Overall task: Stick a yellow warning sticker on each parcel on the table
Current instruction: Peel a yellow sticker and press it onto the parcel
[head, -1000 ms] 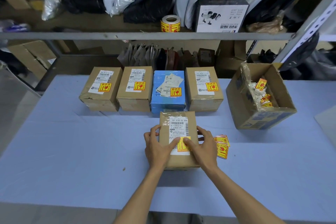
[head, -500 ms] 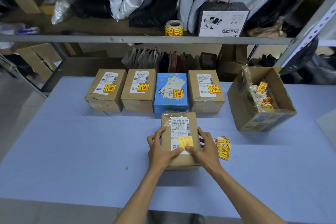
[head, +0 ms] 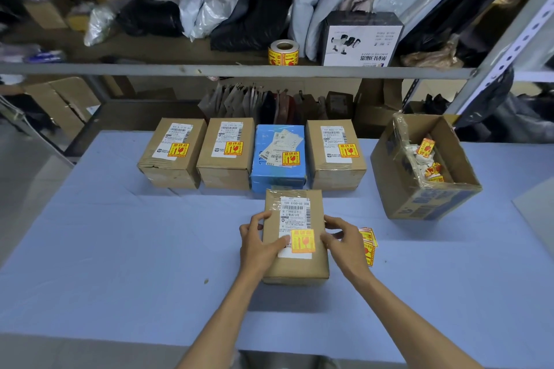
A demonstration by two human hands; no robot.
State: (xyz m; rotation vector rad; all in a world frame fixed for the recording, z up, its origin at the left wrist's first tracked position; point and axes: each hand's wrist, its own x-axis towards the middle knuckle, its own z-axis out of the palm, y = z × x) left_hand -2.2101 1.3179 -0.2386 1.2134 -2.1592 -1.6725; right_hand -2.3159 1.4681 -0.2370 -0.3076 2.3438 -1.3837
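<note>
The left hand and right hand grip the brown parcel sideways; its yellow warning sticker (overlapping the shipping label) could peel if edges go unpressed.

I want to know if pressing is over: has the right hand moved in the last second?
Yes. The right hand has slid right across the front parcel: its thumb is off the yellow sticker, at the parcel's right edge.

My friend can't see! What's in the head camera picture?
A left hand and right hand hold a brown parcel on a blue table, the left thumb on its yellow sticker. Behind stand four stickered parcels; spare stickers lie beside the right hand.
</note>
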